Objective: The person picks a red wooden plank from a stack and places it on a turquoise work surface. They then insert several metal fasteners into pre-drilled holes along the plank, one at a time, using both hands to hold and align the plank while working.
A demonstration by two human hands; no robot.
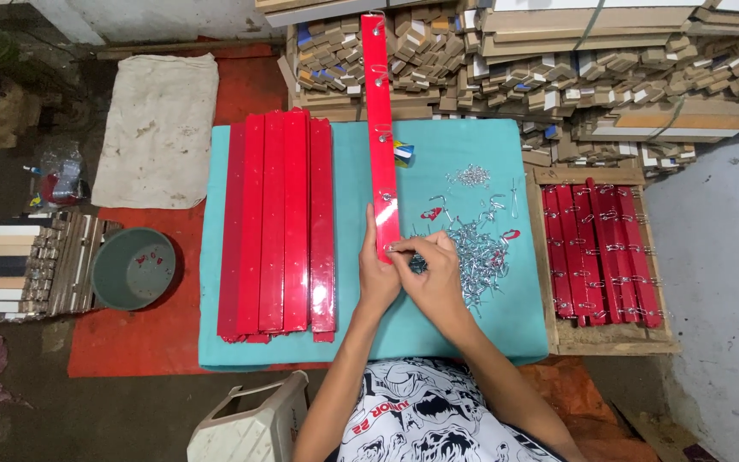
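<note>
L hand [377, 278] upright, fingers wrapped round near end of long glossy red wooden strip [379, 128], which runs away over teal cloth-covered table [472, 329]. R hand [432, 275] curled beside it, fingertips pinched on small silver metal hook [397, 249] at strip's lower end. Pile of silver hooks [476, 252] just right of hands. Stack of red strips [277, 227] left; wooden crate w/ hooked strips [600, 252] right. Grey round bucket [133, 268] far left.

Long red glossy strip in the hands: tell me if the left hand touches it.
Touching. The head view shows the left hand gripping the long red glossy strip at its near end.
</note>
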